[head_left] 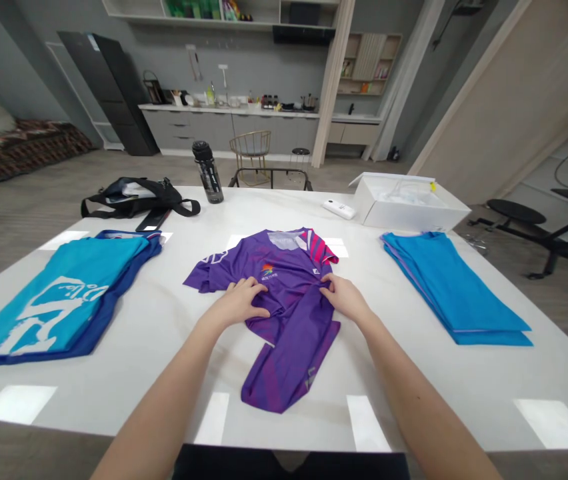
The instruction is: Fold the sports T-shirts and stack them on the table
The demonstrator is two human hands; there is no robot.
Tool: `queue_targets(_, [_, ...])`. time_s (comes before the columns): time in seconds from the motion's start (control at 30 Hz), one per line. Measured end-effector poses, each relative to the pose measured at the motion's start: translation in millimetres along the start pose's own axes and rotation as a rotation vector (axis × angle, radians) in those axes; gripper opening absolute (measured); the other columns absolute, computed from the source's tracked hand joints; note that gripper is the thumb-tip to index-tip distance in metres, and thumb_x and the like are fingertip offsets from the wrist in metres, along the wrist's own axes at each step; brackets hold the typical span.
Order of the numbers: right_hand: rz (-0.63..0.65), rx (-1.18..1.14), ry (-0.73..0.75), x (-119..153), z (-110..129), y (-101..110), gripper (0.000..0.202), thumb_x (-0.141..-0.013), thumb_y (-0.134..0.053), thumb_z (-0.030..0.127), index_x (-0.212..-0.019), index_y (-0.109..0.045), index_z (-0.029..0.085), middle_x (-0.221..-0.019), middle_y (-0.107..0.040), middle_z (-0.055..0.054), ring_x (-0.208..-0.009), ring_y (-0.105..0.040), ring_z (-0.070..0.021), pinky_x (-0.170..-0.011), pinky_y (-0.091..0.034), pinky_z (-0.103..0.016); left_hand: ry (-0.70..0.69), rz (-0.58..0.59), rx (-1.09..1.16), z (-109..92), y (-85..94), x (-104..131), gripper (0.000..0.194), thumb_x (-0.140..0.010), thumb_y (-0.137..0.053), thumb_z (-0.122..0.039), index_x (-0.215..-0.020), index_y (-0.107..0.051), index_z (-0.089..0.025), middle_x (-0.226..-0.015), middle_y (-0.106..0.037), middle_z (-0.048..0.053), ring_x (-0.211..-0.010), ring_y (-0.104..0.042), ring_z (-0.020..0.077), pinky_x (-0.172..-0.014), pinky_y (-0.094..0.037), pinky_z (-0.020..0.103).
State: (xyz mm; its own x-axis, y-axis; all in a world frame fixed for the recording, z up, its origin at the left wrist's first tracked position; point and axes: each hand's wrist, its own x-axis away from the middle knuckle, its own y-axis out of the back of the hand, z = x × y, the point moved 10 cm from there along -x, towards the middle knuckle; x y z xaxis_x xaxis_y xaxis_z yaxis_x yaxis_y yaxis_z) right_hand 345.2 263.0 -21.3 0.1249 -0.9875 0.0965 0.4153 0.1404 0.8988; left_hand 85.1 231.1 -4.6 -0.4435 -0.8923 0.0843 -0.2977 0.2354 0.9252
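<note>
A purple short-sleeved jersey (284,267) with a pink-striped sleeve lies partly folded and wrinkled on the white table, its collar away from me. Its lower part (289,367) is bunched askew and points toward me. On the left side of the jersey rests my left hand (239,301), thumb apart from the fingers, which press on the cloth. My right hand (345,297) pinches the jersey's right edge below the striped sleeve, thumb and fingertips together on the fabric.
Folded blue shirts with white lettering (64,293) lie left; folded blue garments (457,287) lie right. Toward the back are a black bag (139,197), a phone (153,219), a dark bottle (208,172), a white handheld device (339,209) and an open white box (409,212).
</note>
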Motion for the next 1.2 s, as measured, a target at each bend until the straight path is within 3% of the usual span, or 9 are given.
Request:
queue_targets(0.17, [-0.041,0.011,-0.07,6.3,-23.7,12.4,0.02,-0.095,-0.052,0.028,-0.104,-0.068,0.022,-0.088,-0.073,-0.006,-0.083,-0.067,-0.022,-0.069,-0.041,-0.029,0.033,0.073,0.028,10.4,-4.2,-4.2,0.008,-0.085,-0.062,-0.021,-0.09,-0.068,-0.024,-0.094,-0.07,0.005,-0.093,-0.065,0.0235,-0.079,-0.045,0.032])
queue_targets(0.3, [-0.184,0.043,-0.361,17.2,-90.8,49.6,0.029,-0.097,-0.046,0.034,-0.115,-0.066,0.022,-0.1,-0.073,-0.013,-0.093,-0.067,-0.0286,-0.071,-0.042,-0.033,0.17,0.029,0.062,60.0,11.9,3.0,0.007,-0.082,-0.06,-0.017,-0.083,-0.064,-0.022,-0.088,-0.068,0.003,-0.082,-0.064,0.0206,-0.072,-0.043,0.03])
queue_targets(0.43, [-0.205,0.026,-0.435,25.0,-131.2,65.9,0.026,-0.093,-0.047,0.025,-0.11,-0.067,0.023,-0.103,-0.072,-0.012,-0.09,-0.065,-0.0268,-0.072,-0.042,-0.033,0.253,-0.072,0.13,97.9,36.4,17.2,0.008,-0.083,-0.055,-0.021,-0.088,-0.062,-0.022,-0.086,-0.064,0.003,-0.081,-0.062,0.0204,-0.073,-0.045,0.03])
queue_targets(0.53, [-0.37,-0.076,-0.238,25.4,-103.7,76.5,0.026,-0.091,-0.053,0.028,-0.114,-0.065,0.022,-0.108,-0.069,-0.01,-0.085,-0.062,-0.023,-0.074,-0.044,-0.032,0.2,-0.276,0.144,85.9,60.4,20.2,0.018,-0.084,-0.055,-0.024,-0.1,-0.061,-0.021,-0.101,-0.064,0.005,-0.09,-0.062,0.0208,-0.082,-0.048,0.032])
queue_targets(0.6, [-0.308,-0.234,0.008,21.8,-59.0,62.2,0.029,-0.092,-0.058,0.039,-0.114,-0.065,0.022,-0.102,-0.069,-0.007,-0.078,-0.059,-0.0202,-0.072,-0.046,-0.031,0.16,-0.352,0.156,63.3,64.7,17.6,0.02,-0.085,-0.057,-0.029,-0.104,-0.06,-0.022,-0.1,-0.064,0.004,-0.089,-0.062,0.0207,-0.082,-0.048,0.032])
queue_targets(0.77, [0.097,-0.301,0.398,30.3,38.3,-0.2,0.036,-0.087,-0.07,0.053,-0.108,-0.074,0.024,-0.102,-0.07,-0.006,-0.092,-0.064,-0.0222,-0.086,-0.049,-0.035,0.02,0.037,0.262,-2.7,7.3,-1.8,0.018,-0.09,-0.059,-0.04,-0.088,-0.067,-0.024,-0.073,-0.067,0.0,-0.068,-0.063,0.0185,-0.067,-0.047,0.029])
queue_targets(0.9, [0.02,-0.012,0.356,28.9,32.4,-13.1,0.043,-0.089,-0.068,0.053,-0.126,-0.07,0.03,-0.141,-0.058,-0.011,-0.133,-0.05,-0.032,-0.113,-0.034,-0.053,-0.109,-0.009,0.175,-17.3,-8.5,-8.4,0.025,-0.091,-0.061,-0.04,-0.105,-0.073,-0.023,-0.11,-0.074,0.008,-0.104,-0.067,0.0243,-0.095,-0.05,0.035])
queue_targets(1.0, [-0.018,0.113,0.232,17.0,7.9,-20.1,0.052,-0.098,-0.052,0.057,-0.144,-0.056,0.033,-0.162,-0.038,-0.01,-0.15,-0.028,-0.0379,-0.117,-0.02,-0.066,-0.093,-0.116,0.049,-1.5,-13.3,-15.7,0.047,-0.095,-0.058,-0.044,-0.137,-0.061,-0.026,-0.149,-0.055,0.01,-0.14,-0.047,0.0272,-0.12,-0.029,0.049])
queue_targets(1.2, [0.004,0.166,0.095,-33.1,-4.9,-22.1,0.066,-0.098,-0.038,0.07,-0.155,-0.04,0.038,-0.17,-0.017,-0.008,-0.153,-0.01,-0.0456,-0.114,-0.007,-0.076,0.04,-0.118,-0.041,38.2,-14.9,-55.2,0.053,-0.102,-0.046,-0.044,-0.151,-0.048,-0.025,-0.166,-0.031,0.011,-0.155,-0.022,0.0321,-0.123,-0.019,0.057])
